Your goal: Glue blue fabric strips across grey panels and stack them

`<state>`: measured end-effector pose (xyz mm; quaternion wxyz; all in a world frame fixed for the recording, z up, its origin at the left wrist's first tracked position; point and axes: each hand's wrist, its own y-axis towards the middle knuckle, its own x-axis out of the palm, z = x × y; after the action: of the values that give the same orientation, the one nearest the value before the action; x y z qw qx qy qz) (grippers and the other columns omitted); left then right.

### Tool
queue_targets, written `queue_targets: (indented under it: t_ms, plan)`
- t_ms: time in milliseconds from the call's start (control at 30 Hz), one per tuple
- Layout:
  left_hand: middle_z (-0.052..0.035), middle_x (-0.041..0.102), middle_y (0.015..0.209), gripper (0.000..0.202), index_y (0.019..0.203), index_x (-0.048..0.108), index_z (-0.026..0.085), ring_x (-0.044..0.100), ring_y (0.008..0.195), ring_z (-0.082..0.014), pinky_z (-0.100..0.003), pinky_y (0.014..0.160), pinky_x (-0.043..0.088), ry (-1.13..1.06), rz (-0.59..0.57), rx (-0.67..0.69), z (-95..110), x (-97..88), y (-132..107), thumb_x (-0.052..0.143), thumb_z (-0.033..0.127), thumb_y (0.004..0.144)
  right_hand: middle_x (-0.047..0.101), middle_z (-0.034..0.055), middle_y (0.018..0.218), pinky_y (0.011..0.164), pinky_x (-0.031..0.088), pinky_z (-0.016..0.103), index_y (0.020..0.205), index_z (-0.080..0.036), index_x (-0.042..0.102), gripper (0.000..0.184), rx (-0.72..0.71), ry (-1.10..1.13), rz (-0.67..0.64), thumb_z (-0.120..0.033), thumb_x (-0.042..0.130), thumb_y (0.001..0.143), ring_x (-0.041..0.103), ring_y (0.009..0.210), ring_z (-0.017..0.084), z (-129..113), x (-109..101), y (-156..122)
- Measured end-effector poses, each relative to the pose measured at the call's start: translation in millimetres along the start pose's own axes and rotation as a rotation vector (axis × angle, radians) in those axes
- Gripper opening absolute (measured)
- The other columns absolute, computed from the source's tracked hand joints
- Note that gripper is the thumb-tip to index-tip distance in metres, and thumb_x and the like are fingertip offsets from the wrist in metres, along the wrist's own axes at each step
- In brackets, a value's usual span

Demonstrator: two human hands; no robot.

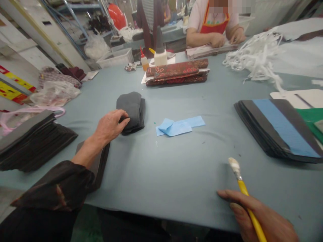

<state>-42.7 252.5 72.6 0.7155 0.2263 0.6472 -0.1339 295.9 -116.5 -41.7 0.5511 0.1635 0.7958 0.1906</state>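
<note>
My left hand [111, 126] reaches across the table, its thumb and fingertips closed on the near left edge of a small stack of dark grey fabric pieces [131, 109]. In my right hand [262, 215] is a paintbrush [243, 188] with a yellow handle, its pale, coated bristles pointing up and away; the forefinger stretches out to the left. Light blue strips [180, 127] lie overlapping between the hands, one folded over at its left end. Under my left forearm sits another dark stack [103, 164], partly hidden by the arm and sleeve.
Dark pieces with blue bands [280, 131] are stacked at the right. A taller dark stack [32, 144] stands far left. Further back lie red-brown patterned bundles [178, 74], a small glue bottle [144, 61] and white cords [257, 57]. A co-worker [214, 30] works across the table.
</note>
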Motion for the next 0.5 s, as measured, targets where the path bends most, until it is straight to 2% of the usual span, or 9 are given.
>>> queue_targets:
  t_ms: [167,267,367,500]
  plan:
    - [-0.0139,0.075,0.122,0.037,0.116,0.068,0.024,0.068,0.116,-0.0326,-0.046,0.108,0.052,-0.036,0.049,-0.013,2,1.2,6,0.049,0.046,0.093,0.086,-0.0006,0.087,0.068,0.067,0.024,0.114,-0.026,0.072,0.017,-0.039,0.083,0.099,-0.028,0.057,0.109,0.083,0.065,0.019,-9,-2,8]
    - [-0.0107,0.076,0.110,0.029,0.103,0.071,0.026,0.069,0.108,-0.0309,-0.044,0.105,0.052,-0.079,0.034,-0.019,3,-1.4,11,0.053,0.043,0.088,0.085,-0.0005,0.085,0.063,0.064,0.024,0.112,-0.026,0.070,0.014,-0.013,0.127,0.161,-0.028,0.057,0.110,0.083,0.066,0.020,-15,-2,14]
    - [-0.0059,0.074,0.094,0.017,0.088,0.071,0.027,0.068,0.096,-0.0275,-0.040,0.099,0.052,-0.146,0.038,-0.053,4,-3.7,14,0.058,0.038,0.084,0.085,0.0010,0.085,0.061,0.063,0.025,0.114,-0.025,0.070,0.014,-0.001,0.137,0.157,-0.028,0.056,0.111,0.083,0.066,0.019,-17,0,15]
    - [-0.0007,0.071,0.083,0.011,0.090,0.074,0.024,0.065,0.083,-0.0212,-0.036,0.088,0.053,-0.297,0.108,-0.185,0,-3.8,14,0.066,0.031,0.087,0.084,0.0029,0.084,0.059,0.060,0.024,0.114,-0.024,0.068,0.014,-0.018,0.117,0.168,-0.028,0.054,0.114,0.082,0.066,0.018,-18,1,15]
